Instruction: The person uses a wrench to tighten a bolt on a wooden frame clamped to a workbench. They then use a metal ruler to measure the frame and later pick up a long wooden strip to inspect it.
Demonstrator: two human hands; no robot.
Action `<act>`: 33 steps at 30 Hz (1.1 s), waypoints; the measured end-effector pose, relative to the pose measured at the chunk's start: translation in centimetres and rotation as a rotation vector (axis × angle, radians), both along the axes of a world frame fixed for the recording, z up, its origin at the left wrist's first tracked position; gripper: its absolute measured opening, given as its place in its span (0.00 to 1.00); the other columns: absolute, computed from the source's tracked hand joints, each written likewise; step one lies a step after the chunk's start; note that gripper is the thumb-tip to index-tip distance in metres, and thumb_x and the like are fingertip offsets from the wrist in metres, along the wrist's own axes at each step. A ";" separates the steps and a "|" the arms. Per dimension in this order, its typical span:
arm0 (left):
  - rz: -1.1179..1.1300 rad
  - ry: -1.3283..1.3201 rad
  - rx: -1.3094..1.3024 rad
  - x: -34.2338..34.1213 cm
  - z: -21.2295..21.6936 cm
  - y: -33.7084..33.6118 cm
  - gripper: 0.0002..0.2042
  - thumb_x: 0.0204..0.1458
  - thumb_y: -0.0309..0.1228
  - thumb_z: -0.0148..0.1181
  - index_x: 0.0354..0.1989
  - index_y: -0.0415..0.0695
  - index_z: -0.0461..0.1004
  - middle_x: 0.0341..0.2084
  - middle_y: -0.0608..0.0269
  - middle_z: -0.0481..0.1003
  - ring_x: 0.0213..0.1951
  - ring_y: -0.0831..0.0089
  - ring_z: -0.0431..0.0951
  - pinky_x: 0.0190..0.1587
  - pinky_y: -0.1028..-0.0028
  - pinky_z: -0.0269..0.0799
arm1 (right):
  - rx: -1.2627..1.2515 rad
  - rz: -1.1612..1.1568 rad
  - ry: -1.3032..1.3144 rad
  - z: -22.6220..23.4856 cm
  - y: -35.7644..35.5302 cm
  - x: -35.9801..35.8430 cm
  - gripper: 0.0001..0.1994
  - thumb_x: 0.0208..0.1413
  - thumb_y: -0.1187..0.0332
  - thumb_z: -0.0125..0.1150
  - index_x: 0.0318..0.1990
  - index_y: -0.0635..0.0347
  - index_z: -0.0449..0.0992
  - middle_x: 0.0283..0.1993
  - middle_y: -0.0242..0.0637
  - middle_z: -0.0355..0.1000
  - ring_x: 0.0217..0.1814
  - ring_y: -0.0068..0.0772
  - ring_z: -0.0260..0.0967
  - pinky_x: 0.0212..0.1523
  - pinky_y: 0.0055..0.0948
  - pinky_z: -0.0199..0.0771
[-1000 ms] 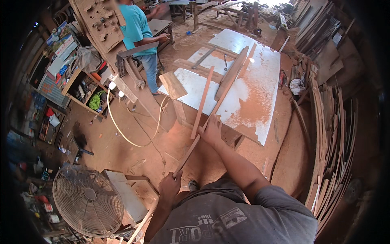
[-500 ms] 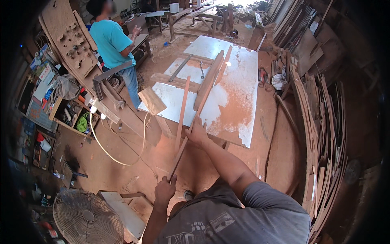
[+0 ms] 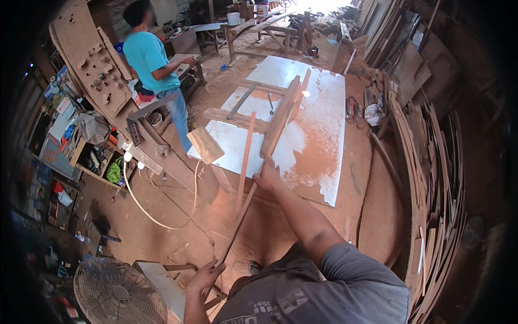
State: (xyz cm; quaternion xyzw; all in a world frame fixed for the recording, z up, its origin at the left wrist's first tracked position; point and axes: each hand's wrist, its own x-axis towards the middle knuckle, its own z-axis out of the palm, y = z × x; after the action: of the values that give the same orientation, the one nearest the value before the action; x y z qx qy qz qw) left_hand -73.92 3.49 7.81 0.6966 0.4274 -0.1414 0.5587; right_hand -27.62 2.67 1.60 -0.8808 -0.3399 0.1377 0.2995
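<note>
A long, thin wooden strip (image 3: pixel 237 224) slants from near my body up to the white-topped table (image 3: pixel 324 129). At its near end my left hand (image 3: pixel 204 278) is closed on it. My right hand (image 3: pixel 268 177) grips it farther along, at the table's near edge. Past this hand, the strip runs beside a thick wooden plank (image 3: pixel 280 119) lying on the tabletop. Another narrow strip (image 3: pixel 247 154) leans over the table's edge to the left of my right hand. A wrench (image 3: pixel 271 102) and a metal bar (image 3: pixel 241 102) lie beyond.
A wooden block (image 3: pixel 206 144) sits at the table's left corner. A person (image 3: pixel 148 59) in a turquoise shirt stands far left by a bench. A caged fan (image 3: pixel 120 291) is near left; a pale cable (image 3: pixel 145 208) loops over the floor. Stacked planks (image 3: pixel 431 216) line the right side.
My left hand has drawn back toward me and to the left, along with the strip's near end. The view has shifted slightly. The other person's raised hand has come down to the bench.
</note>
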 end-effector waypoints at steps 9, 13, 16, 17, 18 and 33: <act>0.158 0.292 0.216 -13.2 1.2 -6.3 0.31 0.66 0.60 0.52 0.50 0.39 0.81 0.35 0.42 0.83 0.43 0.42 0.83 0.47 0.53 0.77 | -0.027 -0.030 -0.054 -1.1 1.1 2.5 0.48 0.55 0.56 0.67 0.74 0.75 0.46 0.76 0.63 0.54 0.81 0.63 0.48 0.79 0.66 0.43; 0.162 0.305 0.387 -9.7 3.2 -7.0 0.33 0.67 0.62 0.49 0.48 0.41 0.83 0.36 0.35 0.82 0.47 0.38 0.82 0.49 0.50 0.77 | 0.019 -0.043 -0.017 -1.2 0.7 4.0 0.50 0.56 0.50 0.69 0.75 0.73 0.47 0.76 0.63 0.55 0.81 0.61 0.49 0.78 0.68 0.43; 0.145 0.290 0.421 -9.6 2.8 -7.1 0.34 0.66 0.64 0.46 0.49 0.42 0.83 0.39 0.36 0.82 0.48 0.39 0.82 0.51 0.49 0.77 | 0.015 -0.050 0.043 0.5 0.6 2.0 0.51 0.57 0.46 0.69 0.75 0.73 0.48 0.76 0.63 0.54 0.80 0.63 0.49 0.77 0.70 0.41; 0.154 0.288 0.425 -9.0 3.4 -7.2 0.34 0.66 0.64 0.46 0.50 0.43 0.83 0.39 0.37 0.82 0.48 0.39 0.82 0.51 0.49 0.77 | 0.069 -0.043 0.024 0.9 0.3 0.3 0.52 0.58 0.45 0.68 0.75 0.73 0.48 0.76 0.64 0.54 0.80 0.65 0.48 0.77 0.70 0.40; 0.157 0.314 0.426 -8.7 3.9 -7.3 0.34 0.66 0.65 0.46 0.50 0.43 0.83 0.39 0.37 0.83 0.49 0.39 0.82 0.52 0.49 0.77 | 0.123 -0.037 0.007 1.0 -0.7 -2.3 0.52 0.58 0.44 0.68 0.76 0.73 0.48 0.77 0.64 0.53 0.81 0.67 0.47 0.77 0.71 0.40; 0.109 0.430 0.335 -5.0 2.8 -6.0 0.40 0.65 0.69 0.41 0.59 0.42 0.79 0.44 0.38 0.83 0.53 0.43 0.82 0.57 0.51 0.75 | -0.021 0.169 0.065 1.1 -6.4 -20.6 0.57 0.61 0.41 0.62 0.76 0.83 0.38 0.81 0.75 0.37 0.86 0.71 0.29 0.81 0.65 0.26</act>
State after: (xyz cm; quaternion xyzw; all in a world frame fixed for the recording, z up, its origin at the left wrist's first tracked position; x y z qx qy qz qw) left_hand -78.96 -2.53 10.66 0.7093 0.5904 -0.1829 0.3389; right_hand -48.19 -3.69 2.69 -0.8472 -0.4015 0.1944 0.2886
